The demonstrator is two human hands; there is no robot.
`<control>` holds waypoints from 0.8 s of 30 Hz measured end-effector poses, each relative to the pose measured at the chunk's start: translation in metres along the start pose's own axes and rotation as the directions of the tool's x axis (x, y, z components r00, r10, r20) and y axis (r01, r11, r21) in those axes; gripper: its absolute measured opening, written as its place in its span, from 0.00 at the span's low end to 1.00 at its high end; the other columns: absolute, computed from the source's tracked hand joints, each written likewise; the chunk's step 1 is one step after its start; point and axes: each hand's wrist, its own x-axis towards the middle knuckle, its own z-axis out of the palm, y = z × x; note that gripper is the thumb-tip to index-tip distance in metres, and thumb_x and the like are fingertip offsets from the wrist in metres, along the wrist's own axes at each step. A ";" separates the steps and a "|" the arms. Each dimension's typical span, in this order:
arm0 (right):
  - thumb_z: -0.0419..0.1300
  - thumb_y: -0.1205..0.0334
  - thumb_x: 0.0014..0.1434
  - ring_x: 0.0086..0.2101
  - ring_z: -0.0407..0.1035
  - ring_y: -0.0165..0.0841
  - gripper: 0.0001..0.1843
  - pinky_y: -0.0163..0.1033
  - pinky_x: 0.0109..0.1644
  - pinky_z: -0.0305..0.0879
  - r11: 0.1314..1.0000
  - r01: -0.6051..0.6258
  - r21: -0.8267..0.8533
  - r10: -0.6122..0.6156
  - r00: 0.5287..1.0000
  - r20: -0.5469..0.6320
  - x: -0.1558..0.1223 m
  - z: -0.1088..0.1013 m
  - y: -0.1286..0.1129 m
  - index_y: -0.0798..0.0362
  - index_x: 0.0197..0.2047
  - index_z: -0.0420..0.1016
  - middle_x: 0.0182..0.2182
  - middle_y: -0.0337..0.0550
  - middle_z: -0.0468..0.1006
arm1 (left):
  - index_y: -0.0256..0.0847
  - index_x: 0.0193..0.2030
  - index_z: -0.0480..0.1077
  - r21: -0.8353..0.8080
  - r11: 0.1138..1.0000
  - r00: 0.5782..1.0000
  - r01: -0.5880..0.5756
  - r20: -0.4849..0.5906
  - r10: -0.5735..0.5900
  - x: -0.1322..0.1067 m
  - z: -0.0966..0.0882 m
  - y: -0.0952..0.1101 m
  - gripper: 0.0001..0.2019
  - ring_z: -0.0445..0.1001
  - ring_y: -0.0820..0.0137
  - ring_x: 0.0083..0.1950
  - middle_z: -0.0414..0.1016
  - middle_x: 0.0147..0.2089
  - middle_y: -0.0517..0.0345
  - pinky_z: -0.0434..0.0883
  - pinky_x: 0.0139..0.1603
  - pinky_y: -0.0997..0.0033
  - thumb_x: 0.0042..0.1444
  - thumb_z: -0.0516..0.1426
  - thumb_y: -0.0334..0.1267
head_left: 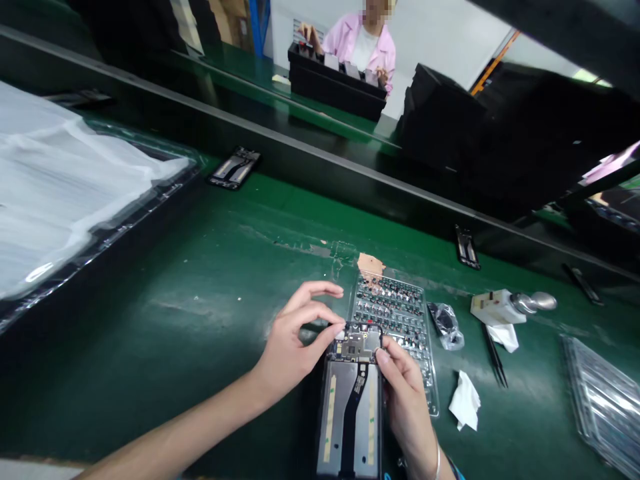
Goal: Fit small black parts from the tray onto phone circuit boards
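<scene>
An open phone body (350,407), its circuit board at the top and a black ribbon cable down the middle, is tilted up close in front of me. My right hand (405,383) grips it by its right edge, the thumb resting beside the circuit board (356,345). At the phone's top left corner, my left hand (300,337) pinches with thumb and forefinger; a small whitish bit shows there, too small to name. The other fingers of that hand are loosely curled. Behind the phone lies a clear plastic tray (395,310) with rows of small parts.
On the right are tweezers (496,357), a white bottle (497,307), a crumpled tissue (465,401), a small plastic bag (447,327) and stacked clear trays (607,400). A large tray under white sheeting (75,187) stands left. Across the bench, a person in pink (363,40) handles a black box (335,83).
</scene>
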 end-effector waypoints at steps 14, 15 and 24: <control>0.58 0.60 0.56 0.20 0.52 0.22 0.05 0.28 0.26 0.57 0.998 -0.054 0.012 0.053 0.998 0.030 -0.006 0.002 -0.003 0.50 0.36 0.71 0.21 0.32 0.62 | 0.31 0.35 0.68 0.422 0.595 0.727 -0.684 0.334 0.599 0.005 -0.008 -0.005 0.04 0.71 0.63 0.47 0.73 0.42 0.45 0.73 0.40 0.65 0.52 0.56 0.23; 0.59 0.60 0.56 0.21 0.54 0.23 0.05 0.27 0.26 0.57 0.999 -0.044 0.013 0.044 0.999 0.017 -0.006 0.001 -0.002 0.49 0.37 0.71 0.21 0.32 0.64 | 0.31 0.35 0.68 0.423 0.575 0.712 -0.700 0.364 0.600 0.005 -0.009 -0.005 0.04 0.71 0.63 0.47 0.73 0.42 0.44 0.73 0.41 0.64 0.53 0.55 0.23; 0.62 0.58 0.52 0.22 0.59 0.26 0.11 0.29 0.25 0.60 0.999 -0.043 -0.010 0.042 0.996 -0.083 -0.004 -0.007 0.003 0.47 0.40 0.72 0.21 0.33 0.68 | 0.32 0.38 0.67 0.504 0.439 0.668 -0.744 0.549 0.503 0.003 -0.013 -0.002 0.06 0.68 0.59 0.52 0.72 0.47 0.40 0.70 0.43 0.62 0.56 0.51 0.24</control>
